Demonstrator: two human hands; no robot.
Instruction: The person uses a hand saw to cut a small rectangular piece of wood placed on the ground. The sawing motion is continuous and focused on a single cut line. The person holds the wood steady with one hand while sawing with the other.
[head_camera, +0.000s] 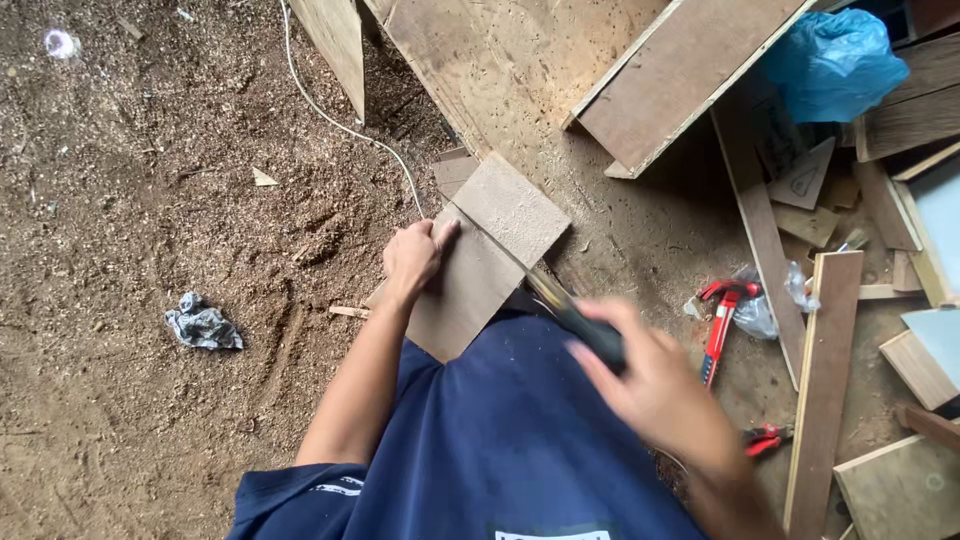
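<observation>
Clearly the risk sat around the small board (478, 258), a flat brownish piece lying on the sawdust floor (150, 250) just ahead of the person's knees. My left hand (413, 258) pressed down on the board's near-left edge, fingers spread flat with the fingertips right beside the cut line. My right hand (655, 385) was wrapped tight around the dark handle of a handsaw (545, 290), whose thin blade ran diagonally across the board toward its far corner. That hand was blurred (it was plainly mid-stroke), so I could not tell exactly how the blade met the wood.

I judged the main danger to be the blade skipping out of its line and running toward the left fingers, since they lay so close to it. The board had nothing but one palm holding it, and loose sawdust beneath could have let it slide or twist. To the right of the board lay a red-handled hammer (722, 325) and red pliers (765, 437), close enough for a wide pull of the elbow to knock them.
</observation>
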